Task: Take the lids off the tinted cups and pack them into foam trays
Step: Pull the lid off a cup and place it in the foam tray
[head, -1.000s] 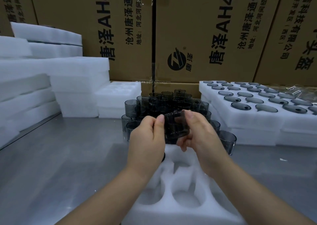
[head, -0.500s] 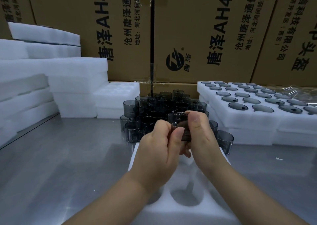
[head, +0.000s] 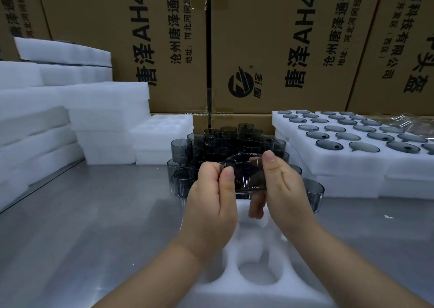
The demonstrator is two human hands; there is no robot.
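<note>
Above the near foam tray (head: pixel 258 291), over the middle of the metal table (head: pixel 94 225), both hands hold one tinted cup (head: pixel 246 174), tilted and clear of the foam. The left hand (head: pixel 211 204) pinches its left edge, thumb over curled fingers. The right hand (head: pixel 284 190) grips the right side, thumb on the upper rim, fingers curled beneath. Whether a lid sits on it I cannot tell. Just right of the right hand a single cup (head: pixel 313 190) stands on the table. Just beyond the hands stands a crowd of cups (head: pixel 211 141). Far right lie filled trays (head: pixel 328 164), far left foam stacks (head: pixel 70 101), and cardboard boxes (head: pixel 281 37) stand behind everything
</note>
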